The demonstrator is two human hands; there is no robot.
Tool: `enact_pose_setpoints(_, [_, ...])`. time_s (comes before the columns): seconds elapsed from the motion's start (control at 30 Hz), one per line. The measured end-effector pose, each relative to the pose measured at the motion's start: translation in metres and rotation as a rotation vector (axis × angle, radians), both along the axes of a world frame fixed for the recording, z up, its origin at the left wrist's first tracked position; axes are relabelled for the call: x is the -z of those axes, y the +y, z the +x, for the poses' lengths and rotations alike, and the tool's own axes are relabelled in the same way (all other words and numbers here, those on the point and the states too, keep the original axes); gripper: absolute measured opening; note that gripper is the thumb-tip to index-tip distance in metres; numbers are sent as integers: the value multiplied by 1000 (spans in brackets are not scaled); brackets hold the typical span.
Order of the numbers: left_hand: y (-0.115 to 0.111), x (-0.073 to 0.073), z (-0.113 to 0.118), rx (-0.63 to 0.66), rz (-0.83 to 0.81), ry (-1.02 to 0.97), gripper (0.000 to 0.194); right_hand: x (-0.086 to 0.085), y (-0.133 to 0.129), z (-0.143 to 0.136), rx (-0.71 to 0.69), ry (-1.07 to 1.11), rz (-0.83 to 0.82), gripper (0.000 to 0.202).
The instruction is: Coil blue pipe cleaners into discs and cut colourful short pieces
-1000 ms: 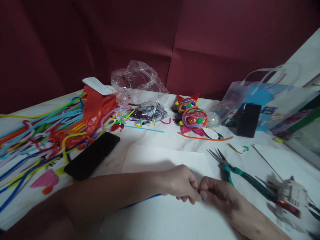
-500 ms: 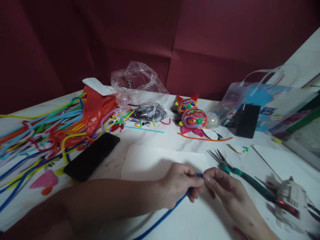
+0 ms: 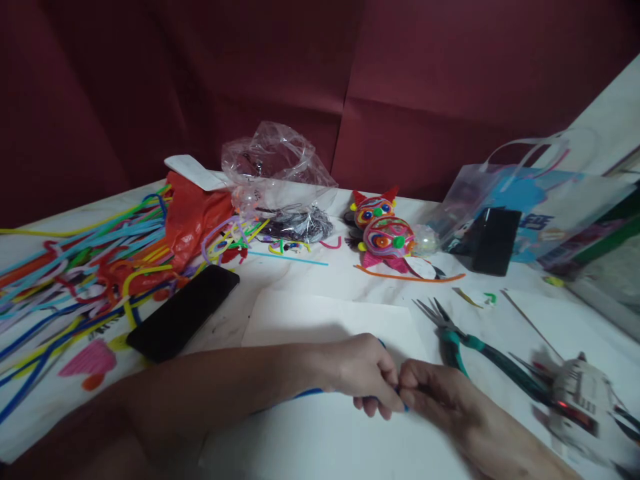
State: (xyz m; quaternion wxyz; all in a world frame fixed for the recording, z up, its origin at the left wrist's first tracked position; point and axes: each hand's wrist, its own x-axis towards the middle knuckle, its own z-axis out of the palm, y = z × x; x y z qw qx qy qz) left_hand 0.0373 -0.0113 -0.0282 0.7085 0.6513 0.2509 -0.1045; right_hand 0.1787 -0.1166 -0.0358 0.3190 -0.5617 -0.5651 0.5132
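My left hand (image 3: 367, 373) is closed on a blue pipe cleaner (image 3: 309, 393), which runs out behind the wrist to the left; a small loop of it shows above the knuckles. Fingertips of my right hand (image 3: 430, 393) pinch the short blue end right beside the left thumb, so the two hands touch. Beneath them lies a white paper sheet (image 3: 320, 320). Green-handled pliers (image 3: 465, 340) rest just beyond my right hand, jaws apart.
Colourful pipe cleaners (image 3: 90, 267) and a black phone (image 3: 185, 313) lie left. Behind are a clear plastic bag (image 3: 280, 160) and decorated owl-like figures (image 3: 387, 237). On the right are an upright phone (image 3: 496, 241), a carrier bag (image 3: 540, 193) and a glue gun (image 3: 583, 393).
Both hands have moved slightly down towards me. The blue pipe cleaner's long part has swung up behind my left wrist, and its end now points downward between the fingers.
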Motion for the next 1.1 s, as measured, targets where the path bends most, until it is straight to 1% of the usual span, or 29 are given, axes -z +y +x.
enact_pose_setpoints(0.03, [0, 1, 0, -5, 10, 5, 13, 2, 1, 0, 16, -3, 0, 31])
enact_pose_setpoints(0.07, [0, 1, 0, -49, 13, -13, 13, 3, 2, 1, 63, -10, 12, 33])
enact_pose_setpoints(0.17, [-3, 2, 3, -298, -26, -140, 10, 8, 6, 3, 235, -35, 87, 38])
enact_pose_setpoints(0.23, [-9, 1, 5, -425, -100, -193, 10, 9, 8, 4, 301, -56, 134, 39])
enact_pose_setpoints(0.3, [-14, 0, 6, -486, -172, -202, 12, 10, 9, 4, 319, -66, 144, 39])
enact_pose_setpoints(0.4, [-19, -1, 6, -510, -221, -212, 13, 11, 8, 3, 322, -62, 132, 41])
enact_pose_setpoints(0.47, [-17, -1, 6, -483, -202, -201, 13, 10, 9, 2, 320, -62, 124, 42])
enact_pose_setpoints(0.5, [-15, 0, 5, -449, -170, -182, 13, 9, 9, 1, 321, -64, 120, 42])
enact_pose_setpoints(0.6, [-5, 1, 4, -298, -36, -114, 15, 6, 8, -1, 306, -81, 94, 45])
enact_pose_setpoints(0.67, [1, -1, 2, -170, 74, -69, 16, 4, 6, -1, 239, -90, 62, 43])
enact_pose_setpoints(0.8, [4, -9, -3, 81, 311, 6, 15, 4, 0, -1, 26, -84, -11, 38])
enact_pose_setpoints(0.87, [2, -10, -5, 149, 357, 37, 15, 4, -1, 1, -29, -69, -31, 35])
enact_pose_setpoints(0.9, [1, -10, -5, 152, 352, 50, 15, 5, -1, 1, -37, -55, -42, 34])
enact_pose_setpoints(0.93, [0, -9, -5, 129, 326, 53, 15, 5, 0, 2, -14, -31, -46, 34])
enact_pose_setpoints(0.97, [-2, -7, -4, 73, 282, 39, 15, 6, 2, 2, 44, -2, -33, 35])
enact_pose_setpoints(1.0, [-3, -6, -3, -18, 224, 3, 15, 6, 4, 2, 121, 28, -5, 37])
enact_pose_setpoints(1.1, [-5, -4, 2, -374, 11, -159, 15, 7, 10, 1, 367, 93, 126, 40])
